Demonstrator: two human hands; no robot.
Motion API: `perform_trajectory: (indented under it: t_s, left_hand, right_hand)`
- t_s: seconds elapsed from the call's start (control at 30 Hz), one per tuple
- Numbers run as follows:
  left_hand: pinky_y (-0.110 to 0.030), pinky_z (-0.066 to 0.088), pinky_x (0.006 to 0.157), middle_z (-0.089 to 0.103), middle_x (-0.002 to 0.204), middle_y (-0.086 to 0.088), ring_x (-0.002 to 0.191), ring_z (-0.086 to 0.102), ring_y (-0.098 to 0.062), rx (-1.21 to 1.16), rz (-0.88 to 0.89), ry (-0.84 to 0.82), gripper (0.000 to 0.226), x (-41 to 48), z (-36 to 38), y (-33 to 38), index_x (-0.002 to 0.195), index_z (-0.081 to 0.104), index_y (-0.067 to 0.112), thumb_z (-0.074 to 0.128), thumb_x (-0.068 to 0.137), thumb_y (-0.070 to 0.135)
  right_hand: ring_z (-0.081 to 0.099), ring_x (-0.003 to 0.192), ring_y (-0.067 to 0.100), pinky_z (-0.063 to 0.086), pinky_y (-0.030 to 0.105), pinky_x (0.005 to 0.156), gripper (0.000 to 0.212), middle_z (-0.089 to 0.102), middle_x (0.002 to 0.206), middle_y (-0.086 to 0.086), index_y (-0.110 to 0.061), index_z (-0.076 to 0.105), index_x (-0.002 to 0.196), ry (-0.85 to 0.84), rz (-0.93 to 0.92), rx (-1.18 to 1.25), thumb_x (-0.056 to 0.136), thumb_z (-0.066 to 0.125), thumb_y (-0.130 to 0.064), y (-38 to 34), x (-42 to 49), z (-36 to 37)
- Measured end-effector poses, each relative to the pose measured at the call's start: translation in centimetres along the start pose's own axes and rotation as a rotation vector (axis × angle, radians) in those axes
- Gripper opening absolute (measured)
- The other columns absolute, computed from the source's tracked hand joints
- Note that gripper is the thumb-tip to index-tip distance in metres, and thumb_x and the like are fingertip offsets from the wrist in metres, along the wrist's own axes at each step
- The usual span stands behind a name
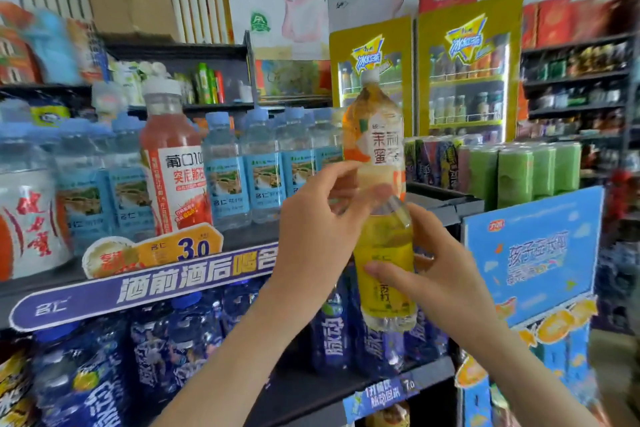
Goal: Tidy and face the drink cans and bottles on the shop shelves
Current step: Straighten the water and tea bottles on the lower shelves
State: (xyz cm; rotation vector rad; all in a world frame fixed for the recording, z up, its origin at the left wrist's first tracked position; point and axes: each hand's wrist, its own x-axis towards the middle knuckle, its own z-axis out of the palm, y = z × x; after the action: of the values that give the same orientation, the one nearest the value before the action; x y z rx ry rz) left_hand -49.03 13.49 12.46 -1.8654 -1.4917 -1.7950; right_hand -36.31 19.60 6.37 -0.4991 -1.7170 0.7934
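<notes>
**Two bottles in two hands, in front of the drink shelves**

Head view: near the centre of the picture, the left hand [318, 218] comes from 7 o'clock. Its thumb and fingers are curled round the lower end of the tea bottle [375, 135]. This bottle has a white cap and an orange and white label, and it stands almost upright, rising toward 12 o'clock. The contact area is blurred.

Directly under it, at 5 o'clock from centre, the right hand [436, 274] grips the yellow bottle [384, 281]. The thumb lies across the front of the label and the fingers go behind. The clear neck of the yellow bottle is just beside the bottom of the tea bottle, and I cannot tell if they touch.

At 9 o'clock, water bottles [225, 170] with blue labels stand in a row on the upper shelf [104, 298], and a red juice bottle [173, 163] stands among them. At 7 o'clock, dark blue bottles [194, 340] fill the shelf below. At 3 o'clock are green can packs [519, 173], with a blue display card [530, 253] under them. At 1 o'clock stand two yellow coolers [467, 73].
</notes>
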Motion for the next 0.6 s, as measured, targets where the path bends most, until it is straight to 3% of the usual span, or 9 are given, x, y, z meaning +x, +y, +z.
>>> perform_trajectory:
  t_s: [0.1,0.23,0.3,0.37,0.47,0.6]
  left_hand:
    - [0.001,0.036,0.066,0.058,0.093,0.022,0.082,0.053,0.014,0.039,-0.039,-0.019,0.049,3.4,2.4,-0.9,0.113,0.052,0.032,0.045,0.076,0.063]
    - [-0.009,0.038,0.059,0.046,0.097,0.016,0.078,0.049,0.003,0.163,-0.222,-0.039,0.051,7.6,6.4,-2.9,0.124,0.041,0.022,0.064,0.084,0.045]
    - [-0.013,0.041,0.066,0.050,0.108,0.007,0.092,0.055,-0.008,0.228,-0.261,-0.021,0.061,9.2,8.5,-3.8,0.124,0.037,0.016,0.070,0.080,0.043]
    - [-0.023,0.041,0.078,0.045,0.125,-0.004,0.113,0.050,-0.021,0.323,-0.273,0.015,0.081,10.3,10.6,-4.6,0.133,0.031,0.009,0.071,0.075,0.050]
    - [-0.043,0.041,0.100,0.034,0.140,-0.014,0.125,0.041,-0.032,0.425,-0.271,0.114,0.117,11.1,13.2,-5.1,0.147,0.005,0.010,0.074,0.067,0.059]
    - [-0.049,0.047,0.091,0.030,0.137,-0.022,0.119,0.044,-0.040,0.505,-0.355,0.193,0.130,11.6,15.6,-4.8,0.145,-0.016,0.022,0.077,0.063,0.059]
  right_hand:
    - [0.065,0.084,0.005,0.052,0.017,0.063,0.061,0.070,0.090,-0.011,-0.031,0.058,0.115,0.160,0.005,0.089,0.058,0.075,-0.037,0.7,2.1,-3.7]
    - [0.066,0.086,0.005,0.053,0.020,0.064,0.060,0.070,0.094,-0.010,-0.029,0.058,0.119,0.286,-0.005,0.096,0.063,0.074,-0.038,2.7,5.7,-8.8]
    - [0.067,0.083,0.004,0.052,0.018,0.061,0.055,0.070,0.095,-0.009,-0.025,0.056,0.122,0.311,0.002,0.091,0.070,0.076,-0.030,3.8,7.6,-10.7]
    - [0.067,0.080,0.005,0.050,0.015,0.057,0.048,0.069,0.093,-0.005,-0.021,0.057,0.119,0.316,0.002,0.091,0.076,0.076,-0.021,5.0,9.3,-12.0]
    - [0.067,0.081,0.011,0.051,0.019,0.058,0.042,0.069,0.090,-0.003,-0.016,0.058,0.115,0.343,0.004,0.117,0.077,0.075,-0.022,6.5,11.4,-13.0]
    - [0.065,0.090,0.010,0.055,0.030,0.073,0.050,0.067,0.098,-0.006,-0.027,0.051,0.120,0.287,0.009,0.101,0.076,0.077,-0.028,7.5,13.8,-12.7]
